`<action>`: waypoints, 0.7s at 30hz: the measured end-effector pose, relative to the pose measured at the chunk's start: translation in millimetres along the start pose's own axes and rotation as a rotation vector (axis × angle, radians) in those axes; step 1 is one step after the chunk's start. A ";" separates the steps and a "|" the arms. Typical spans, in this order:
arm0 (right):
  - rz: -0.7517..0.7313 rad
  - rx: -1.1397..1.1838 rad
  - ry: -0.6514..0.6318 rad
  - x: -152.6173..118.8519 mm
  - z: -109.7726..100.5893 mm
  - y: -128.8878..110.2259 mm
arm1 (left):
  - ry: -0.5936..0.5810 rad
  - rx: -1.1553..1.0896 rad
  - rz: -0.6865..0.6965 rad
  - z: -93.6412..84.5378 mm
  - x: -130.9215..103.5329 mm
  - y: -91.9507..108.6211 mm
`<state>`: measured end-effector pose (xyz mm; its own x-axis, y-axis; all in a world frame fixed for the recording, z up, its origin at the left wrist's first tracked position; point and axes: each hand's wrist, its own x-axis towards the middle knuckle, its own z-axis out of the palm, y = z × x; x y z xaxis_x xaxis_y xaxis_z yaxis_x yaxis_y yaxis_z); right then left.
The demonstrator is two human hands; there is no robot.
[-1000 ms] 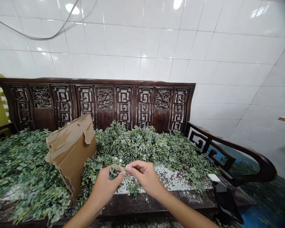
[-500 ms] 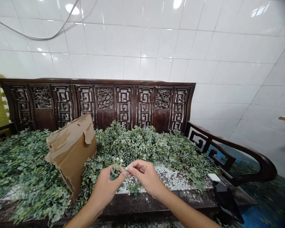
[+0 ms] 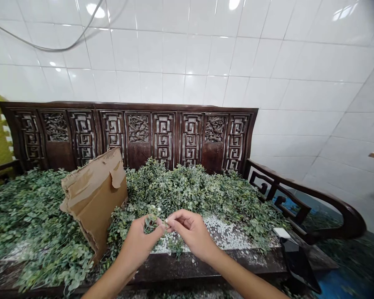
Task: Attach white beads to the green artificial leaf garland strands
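My left hand [image 3: 143,238] is closed on a small sprig of artificial greenery [image 3: 151,223], its leaves showing above the thumb and fingers. Against it, my right hand [image 3: 188,230] pinches with thumb and forefinger at the sprig's end; a tiny pale piece seems to be between those fingertips, too small to name. Both hands meet above the front of the bench seat. Beneath and behind them lie small white bead-like pieces [image 3: 227,234] and a heap of green sprigs [image 3: 190,187]. One loose sprig [image 3: 176,246] rests just below the hands.
A torn cardboard piece [image 3: 96,195] stands upright among the greenery on the left. The dark carved wooden bench [image 3: 139,151] has a curved armrest [image 3: 336,199] at right. A black phone-like object [image 3: 299,263] and a small white item [image 3: 281,233] lie at the seat's right end.
The hands keep almost the same pose and hold on the sprig. The view has shifted very slightly.
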<state>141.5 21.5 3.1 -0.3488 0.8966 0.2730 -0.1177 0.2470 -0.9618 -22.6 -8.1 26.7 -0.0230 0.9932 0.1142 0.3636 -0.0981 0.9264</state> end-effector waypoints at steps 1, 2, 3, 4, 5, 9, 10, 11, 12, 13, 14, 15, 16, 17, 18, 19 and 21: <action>-0.006 -0.004 -0.003 -0.1 0.0 0.4 | -0.007 -0.002 -0.002 0.2 0.1 0.1; -0.018 -0.016 -0.007 -0.2 0.0 0.7 | -0.018 -0.006 -0.004 0.3 0.1 0.4; -0.036 -0.037 -0.011 -0.3 0.0 0.6 | -0.029 -0.014 -0.006 0.3 0.0 0.9; -0.059 -0.065 -0.015 -0.4 0.0 0.2 | -0.038 -0.024 -0.006 0.3 -0.2 1.6; -0.085 -0.096 -0.017 -0.5 -0.1 -0.4 | -0.045 -0.035 -0.003 0.2 -0.4 2.3; -0.137 -0.169 -0.041 -0.8 -1.4 -3.6 | -0.050 -0.066 0.017 0.2 -1.0 3.4; -0.141 -0.167 -0.054 -0.8 -2.0 -3.9 | -0.053 -0.074 0.020 0.4 -1.1 3.0; -0.144 -0.164 -0.069 -0.7 -2.8 -3.9 | -0.056 -0.083 0.021 0.8 -1.1 2.4; -0.149 -0.163 -0.082 -0.5 -3.5 -3.6 | -0.059 -0.091 0.024 1.1 -1.0 1.7; -0.155 -0.164 -0.089 -0.3 -4.2 -3.2 | -0.062 -0.098 0.025 1.6 -0.9 0.8; -0.160 -0.167 -0.090 -0.1 -4.7 -2.6 | -0.065 -0.103 0.026 2.0 -0.7 -0.1; -0.164 -0.170 -0.089 0.1 -5.0 -2.1 | -0.065 -0.109 0.024 2.3 -0.6 -1.0; -0.166 -0.172 -0.085 0.2 -4.9 -1.8 | -0.064 -0.114 0.019 2.6 -0.5 -1.9; -0.168 -0.170 -0.081 0.1 -4.6 -1.8 | -0.065 -0.120 0.014 2.9 -0.4 -2.6; -0.175 -0.167 -0.076 -0.3 -4.0 -2.1 | -0.063 -0.123 0.009 3.0 -0.4 -3.1; -0.182 -0.169 -0.072 -1.0 -3.2 -2.6 | -0.061 -0.123 0.006 3.0 -0.2 -3.4; -0.197 -0.192 -0.060 -2.8 -1.4 -4.5 | -0.068 -0.102 0.004 3.1 0.4 -3.1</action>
<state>144.3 18.5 6.6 -0.3920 0.8025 0.4498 -0.0120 0.4844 -0.8747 -20.8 -7.2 22.8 0.0422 0.9945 0.0963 0.2670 -0.1041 0.9581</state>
